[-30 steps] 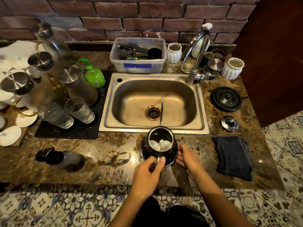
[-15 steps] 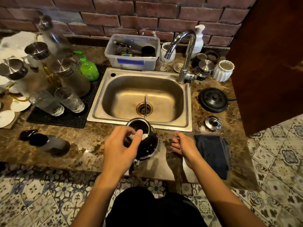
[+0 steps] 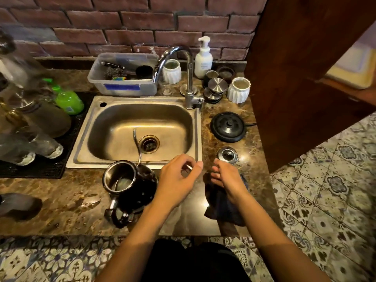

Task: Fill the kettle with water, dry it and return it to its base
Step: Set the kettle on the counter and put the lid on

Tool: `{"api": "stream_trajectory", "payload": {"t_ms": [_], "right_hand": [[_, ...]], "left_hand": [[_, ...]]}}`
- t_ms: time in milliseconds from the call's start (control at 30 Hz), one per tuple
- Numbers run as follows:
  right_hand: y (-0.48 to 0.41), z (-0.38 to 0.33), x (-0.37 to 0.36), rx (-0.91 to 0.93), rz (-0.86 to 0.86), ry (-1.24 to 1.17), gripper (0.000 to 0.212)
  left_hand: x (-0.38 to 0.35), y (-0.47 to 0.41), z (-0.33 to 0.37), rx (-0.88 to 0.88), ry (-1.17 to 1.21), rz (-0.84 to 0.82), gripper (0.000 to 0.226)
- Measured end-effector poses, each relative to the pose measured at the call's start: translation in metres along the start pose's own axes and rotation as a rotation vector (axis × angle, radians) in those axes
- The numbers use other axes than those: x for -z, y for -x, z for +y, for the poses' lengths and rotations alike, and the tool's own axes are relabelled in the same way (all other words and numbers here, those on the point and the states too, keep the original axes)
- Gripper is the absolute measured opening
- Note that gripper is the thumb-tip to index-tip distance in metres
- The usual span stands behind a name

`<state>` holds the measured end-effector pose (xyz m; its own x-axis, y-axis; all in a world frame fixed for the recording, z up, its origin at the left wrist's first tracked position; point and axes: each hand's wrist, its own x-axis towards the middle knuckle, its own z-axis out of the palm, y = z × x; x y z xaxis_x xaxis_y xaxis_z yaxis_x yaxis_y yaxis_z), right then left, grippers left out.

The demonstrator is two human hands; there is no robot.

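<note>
kettle [image 3: 130,185] sits lidless on the counter [image 3: 61,200] in front of the sink [image 3: 140,129], gooseneck spout over the basin. left hand [image 3: 176,180] hovers beside it, fingers loosely curled, holding nothing. right hand [image 3: 227,178] rests on the dark cloth [image 3: 225,208], fingers spread. base [image 3: 228,126] and lid [image 3: 227,155] lie to the right.

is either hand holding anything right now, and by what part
Left hand holds nothing, open beside the kettle. Right hand rests on the cloth at its top edge; a grip cannot be told.
</note>
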<state>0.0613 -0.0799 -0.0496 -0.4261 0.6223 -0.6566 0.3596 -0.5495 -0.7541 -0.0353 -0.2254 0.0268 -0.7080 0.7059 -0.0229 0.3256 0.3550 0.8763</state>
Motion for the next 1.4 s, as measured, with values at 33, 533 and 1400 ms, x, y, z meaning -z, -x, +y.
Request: {"api": "stream_trajectory", "payload": {"t_ms": [33,533,1400], "right_hand": [[-0.005,-0.002,0.008,0.012,0.014,0.014,0.024],[-0.060,-0.035,0.062,0.252,0.129,0.511,0.038],[-0.083,-0.029,0.084,0.455,0.109,0.867,0.022]], "left_hand": [[-0.010,-0.005,0.000,0.013,0.000,-0.012,0.017],[-0.126,-0.079,-0.020,0.525,0.249,-0.096,0.042],[-0.163,-0.099,-0.025,0.891,0.469,-0.101,0.063]]}}
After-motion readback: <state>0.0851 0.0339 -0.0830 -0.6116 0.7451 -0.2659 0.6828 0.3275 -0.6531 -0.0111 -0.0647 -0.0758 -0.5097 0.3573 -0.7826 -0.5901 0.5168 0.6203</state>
